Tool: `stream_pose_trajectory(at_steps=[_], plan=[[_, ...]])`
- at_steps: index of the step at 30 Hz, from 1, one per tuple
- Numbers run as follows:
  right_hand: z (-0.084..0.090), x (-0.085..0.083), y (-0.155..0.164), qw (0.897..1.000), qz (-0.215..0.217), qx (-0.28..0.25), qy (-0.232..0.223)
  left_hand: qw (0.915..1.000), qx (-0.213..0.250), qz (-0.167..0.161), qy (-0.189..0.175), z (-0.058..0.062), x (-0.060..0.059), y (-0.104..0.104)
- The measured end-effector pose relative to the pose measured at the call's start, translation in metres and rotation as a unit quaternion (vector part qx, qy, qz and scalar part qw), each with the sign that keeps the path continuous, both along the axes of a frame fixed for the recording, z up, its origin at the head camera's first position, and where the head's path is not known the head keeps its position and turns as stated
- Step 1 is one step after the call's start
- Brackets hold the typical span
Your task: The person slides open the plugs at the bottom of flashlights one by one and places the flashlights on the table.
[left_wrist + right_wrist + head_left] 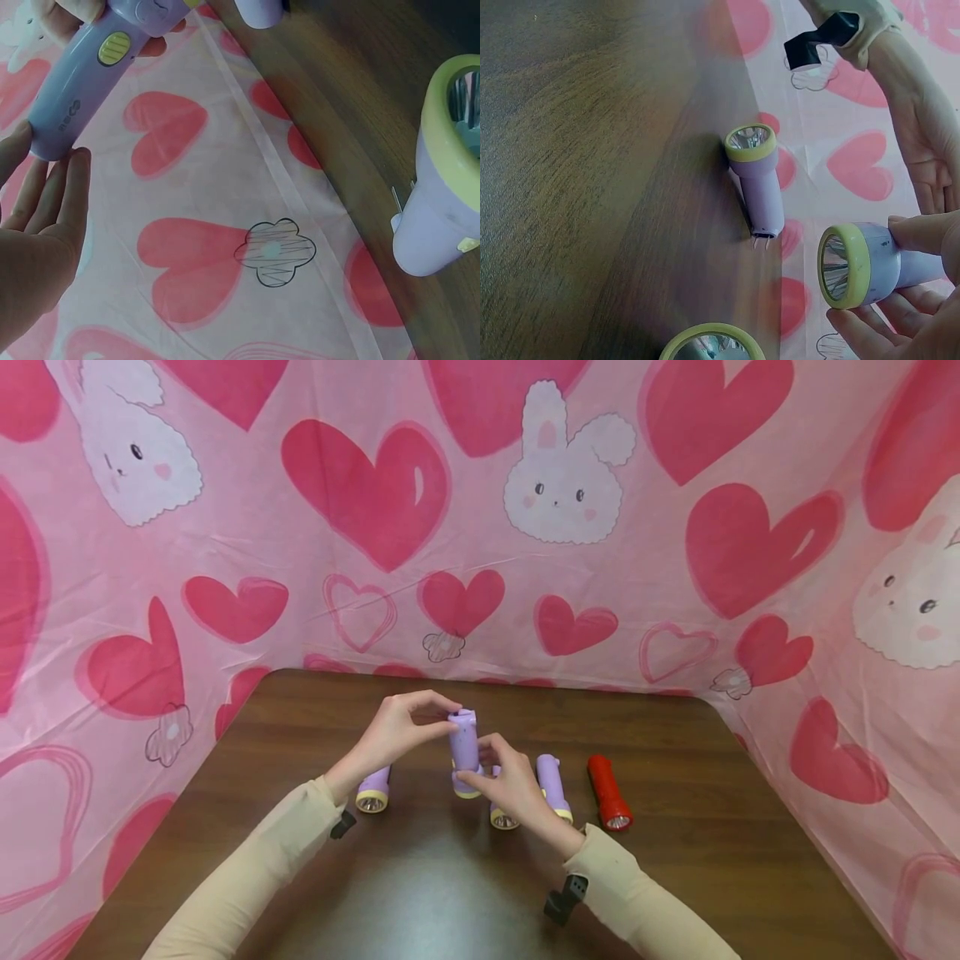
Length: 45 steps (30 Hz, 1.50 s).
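Holding one purple flashlight upright above the table, left hand pinches its top, right hand grips its base.

Both arms wear long cream sleeves ending at the wrists; a small black camera mount sits strapped under the right cuff; another black mount under the left; hands bare.
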State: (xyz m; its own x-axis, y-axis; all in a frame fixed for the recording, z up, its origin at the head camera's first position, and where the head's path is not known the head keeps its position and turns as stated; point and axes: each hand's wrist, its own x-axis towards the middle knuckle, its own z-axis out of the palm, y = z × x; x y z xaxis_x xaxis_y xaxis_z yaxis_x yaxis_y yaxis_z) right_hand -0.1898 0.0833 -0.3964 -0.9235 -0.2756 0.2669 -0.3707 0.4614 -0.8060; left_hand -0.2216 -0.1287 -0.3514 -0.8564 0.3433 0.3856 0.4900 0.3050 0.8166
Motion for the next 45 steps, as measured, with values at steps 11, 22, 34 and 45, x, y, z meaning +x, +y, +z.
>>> stream_pose_trajectory(at_steps=[11, 22, 34, 45], plan=[[0.0025, 0.0008, 0.0000, 1.000, 0.005, 0.003, -0.007, 0.9999, 0.003, 0.005, -0.008, 0.0006, -0.0014, -0.0004], [0.0019, 0.0003, -0.0002, 1.000, 0.013, 0.010, -0.007, 0.9996, 0.009, 0.006, -0.026, 0.0022, -0.0012, 0.0001], [0.0017, -0.0009, 0.0003, 1.000, 0.016, 0.009, -0.007, 0.9995, 0.014, 0.009, -0.026, 0.0014, -0.0005, 0.0005], [0.0023, -0.0006, -0.0009, 1.000, 0.011, 0.004, -0.017, 0.9994, 0.022, 0.009, -0.026, 0.0007, -0.0003, 0.0017]])
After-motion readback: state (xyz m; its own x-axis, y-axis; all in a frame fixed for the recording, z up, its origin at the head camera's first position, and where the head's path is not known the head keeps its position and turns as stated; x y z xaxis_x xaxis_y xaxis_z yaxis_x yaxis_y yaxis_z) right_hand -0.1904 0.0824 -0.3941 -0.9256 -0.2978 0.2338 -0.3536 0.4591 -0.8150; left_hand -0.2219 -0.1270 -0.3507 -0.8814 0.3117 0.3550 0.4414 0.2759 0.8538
